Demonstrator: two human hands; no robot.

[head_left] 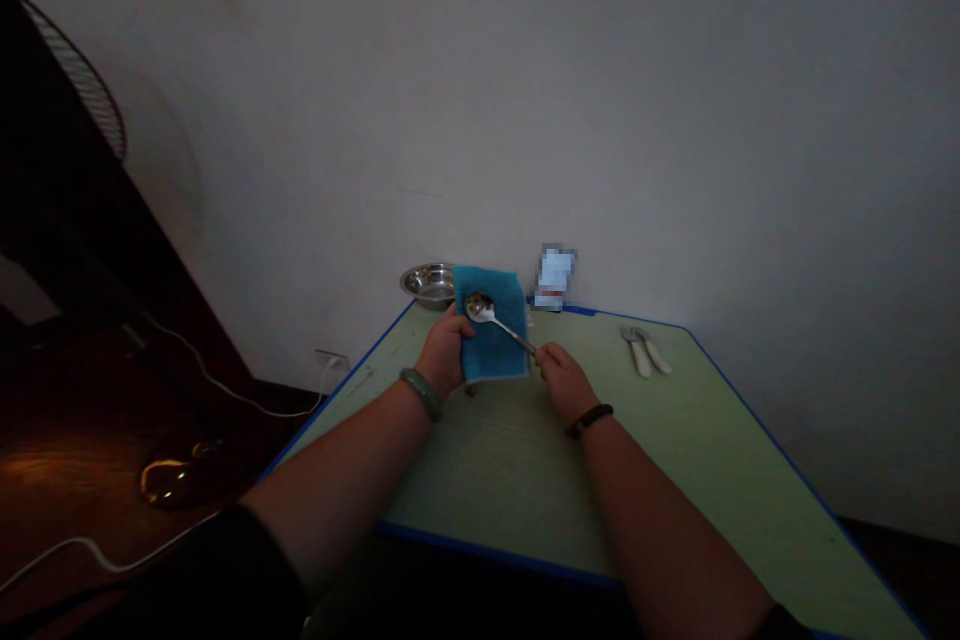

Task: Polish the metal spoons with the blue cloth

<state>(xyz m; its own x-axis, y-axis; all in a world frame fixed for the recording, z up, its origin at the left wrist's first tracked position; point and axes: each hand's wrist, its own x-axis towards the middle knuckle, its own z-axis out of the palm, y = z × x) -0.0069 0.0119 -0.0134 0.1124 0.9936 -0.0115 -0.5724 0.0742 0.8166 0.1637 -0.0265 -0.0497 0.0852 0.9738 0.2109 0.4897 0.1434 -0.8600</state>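
Partly hidden, steel bowl (pixel 426 284), behind blue cloth (pixel 495 355)

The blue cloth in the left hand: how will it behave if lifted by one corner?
The blue cloth will likely hang floppy, since it curves around the left hand. It looks soft, so probably light. Its fuzzy surface probably holds the spoon without much sliding.

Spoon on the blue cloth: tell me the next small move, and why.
Probably rub the spoon's bowl with the blue cloth held in the left hand. The bowl already lies on the cloth, the right hand grips the handle, and dark marks seem to show in the bowl.
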